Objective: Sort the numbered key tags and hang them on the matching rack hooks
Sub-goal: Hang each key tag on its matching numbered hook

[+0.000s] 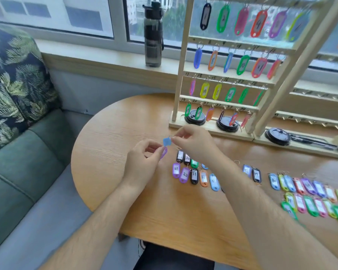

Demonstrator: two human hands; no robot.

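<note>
The rack (228,78) stands at the back of the surface (109,152), loose key tags (193,174) lying before it, a bottle (153,34) behind on the windowsill (105,57).

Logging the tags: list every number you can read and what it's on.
"4": top red tag
"8": orange tag
"10": second-row green tag
"11": second-row red tag
"14": left yellow tag
"16": third-row green tag
"31": left purple tag
"32": next purple tag
Other tags, rail numbers: blurred.

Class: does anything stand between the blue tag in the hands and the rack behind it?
Nothing visible does. The blue tag, held between the left hand and right hand, has only open table before the rack. Its number cannot be read.
</note>
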